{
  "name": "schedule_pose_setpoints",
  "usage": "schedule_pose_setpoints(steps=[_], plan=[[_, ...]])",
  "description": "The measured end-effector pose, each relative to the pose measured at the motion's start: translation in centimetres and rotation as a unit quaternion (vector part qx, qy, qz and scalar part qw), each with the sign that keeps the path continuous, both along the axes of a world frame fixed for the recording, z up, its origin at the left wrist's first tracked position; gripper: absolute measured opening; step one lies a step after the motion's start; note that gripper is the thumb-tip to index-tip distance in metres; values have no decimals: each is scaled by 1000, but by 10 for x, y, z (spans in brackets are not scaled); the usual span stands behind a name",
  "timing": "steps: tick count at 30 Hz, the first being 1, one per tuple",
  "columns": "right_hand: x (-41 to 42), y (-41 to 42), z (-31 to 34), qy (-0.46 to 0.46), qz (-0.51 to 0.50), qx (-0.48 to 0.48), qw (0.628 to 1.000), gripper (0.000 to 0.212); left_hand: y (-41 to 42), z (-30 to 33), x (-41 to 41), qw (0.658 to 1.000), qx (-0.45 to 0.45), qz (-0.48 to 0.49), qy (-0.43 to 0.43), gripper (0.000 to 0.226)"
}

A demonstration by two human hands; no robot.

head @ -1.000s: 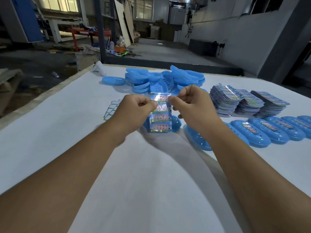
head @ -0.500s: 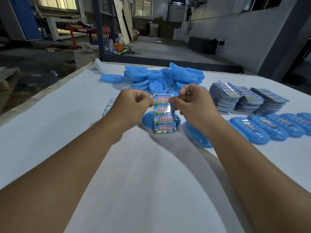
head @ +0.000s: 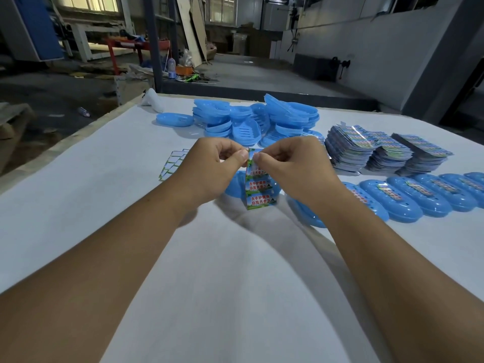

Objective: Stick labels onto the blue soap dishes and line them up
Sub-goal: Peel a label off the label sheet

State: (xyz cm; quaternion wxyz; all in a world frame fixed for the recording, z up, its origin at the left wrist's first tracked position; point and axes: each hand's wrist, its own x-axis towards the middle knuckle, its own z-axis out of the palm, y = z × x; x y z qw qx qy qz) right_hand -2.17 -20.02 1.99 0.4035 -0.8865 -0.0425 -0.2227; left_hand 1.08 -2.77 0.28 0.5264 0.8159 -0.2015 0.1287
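A sheet of labels (head: 259,189) hangs upright over the white table, printed in green, blue and red. My left hand (head: 214,166) pinches its top left edge with thumb and fingers. My right hand (head: 290,169) pinches the top right corner. Directly behind the sheet a blue soap dish (head: 234,187) lies on the table, mostly hidden. A second blue dish (head: 306,214) lies under my right wrist. To the right runs a row of labelled blue soap dishes (head: 408,200), side by side.
A heap of unlabelled blue dishes (head: 251,119) fills the far middle of the table (head: 131,195). Three stacks of label sheets (head: 382,150) stand at the far right. Used backing sheets (head: 174,163) lie left of my hands. The table's left edge drops to the workshop floor.
Both hands have come closer together at the top of the label sheet. The sheet hangs slightly lower and more tilted than before.
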Motion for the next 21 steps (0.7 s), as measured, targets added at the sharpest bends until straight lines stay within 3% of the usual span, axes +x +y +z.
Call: schedule_pose_setpoints(steps=[21], plan=[[-5, 7, 2, -3, -25, -23, 999, 23, -8, 6, -9, 996, 69, 41, -50, 14]])
